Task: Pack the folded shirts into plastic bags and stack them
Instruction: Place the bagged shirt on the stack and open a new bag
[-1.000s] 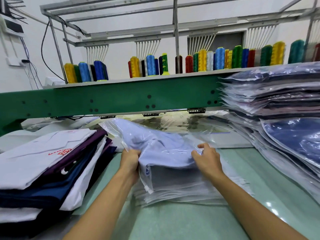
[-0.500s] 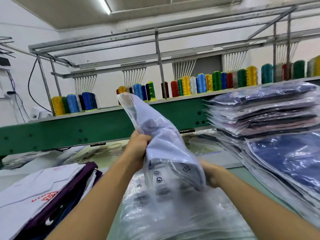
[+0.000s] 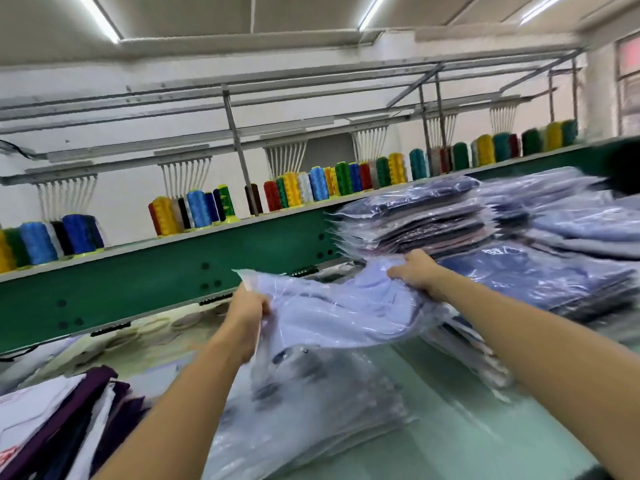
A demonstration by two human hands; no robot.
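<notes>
The left hand point(image 3: 247, 306) is clenched on the near-left edge of the bagged shirt point(image 3: 339, 306), fingers bunched into the plastic. The right hand point(image 3: 415, 271) grasps the far-right edge, at about 1 o'clock from the left, with fingers curled over the rim. The bagged shirt hangs in the air between them, pale lilac, sagging at the middle. Its right side is higher, and a free plastic corner sticks up just past the left hand.

At 2 o'clock stands a tall stack point(image 3: 412, 220) of filled bags, with their ragged plastic edges facing left. The right hand is at the foot of that edge; motion blur leaves it unclear whether it touches. A lower stack point(image 3: 554, 285) spreads out at 3 o'clock, its near edge overhanging toward the right forearm.

Straight below the bagged shirt, at 6 o'clock, lies a pile of clear bags point(image 3: 311, 410). Loose shirts point(image 3: 62, 410) are heaped at 8 o'clock, apart from that pile.

A strip of bare table point(image 3: 450, 441) runs at 5 o'clock between the clear bags and the lower stack, under the right forearm. From 9 to 12 o'clock the green beam point(image 3: 138, 282) closes off the far side, with spools point(image 3: 197, 209) along its top ledge. There is open air above the bagged shirt, up to the top of the tall stack.
</notes>
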